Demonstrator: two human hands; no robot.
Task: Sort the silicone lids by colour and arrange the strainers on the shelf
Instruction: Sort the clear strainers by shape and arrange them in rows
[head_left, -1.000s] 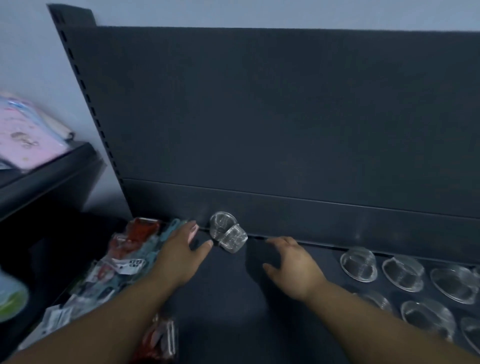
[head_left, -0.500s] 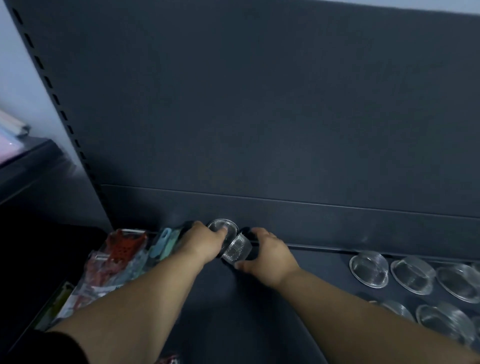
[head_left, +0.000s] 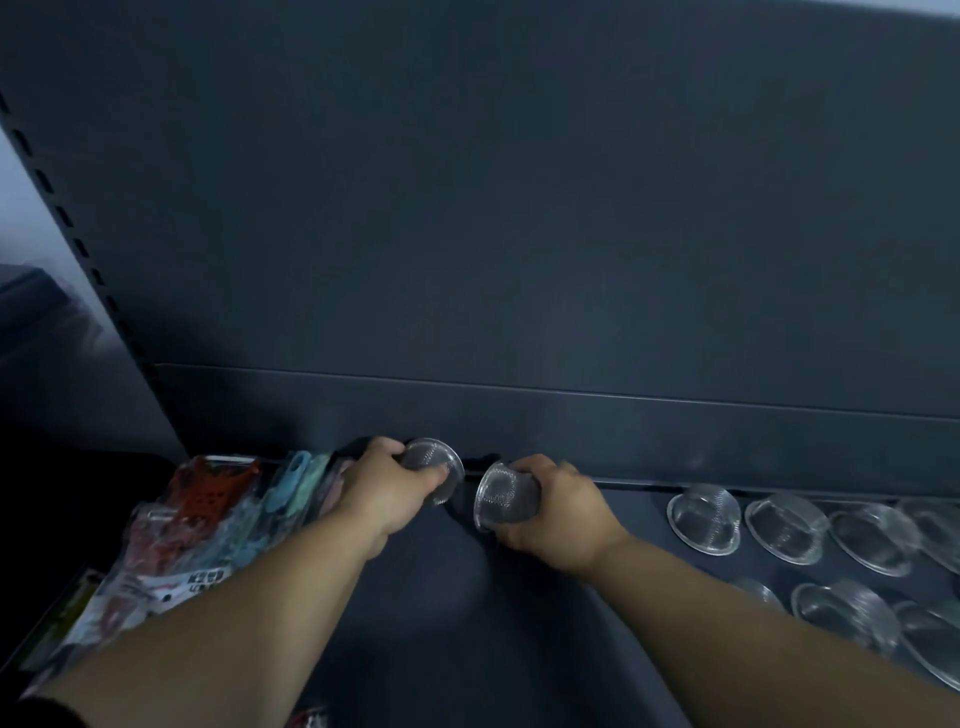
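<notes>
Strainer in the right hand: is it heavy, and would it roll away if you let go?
Probably light: the strainer in the right hand is thin see-through mesh. On its side, as now, its round rim might let it roll. The other strainers lie settled on the shelf, so laid down it likely stays.

Round silvery wire-mesh strainers (head_left: 501, 499) within the fingers (head_left: 545, 475) are glinting; the dark grey shelf (head_left: 467, 597) below is looking matt.

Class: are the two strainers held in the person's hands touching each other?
Apart. The head view shows a plain dark gap between the left strainer and the right strainer.
</notes>
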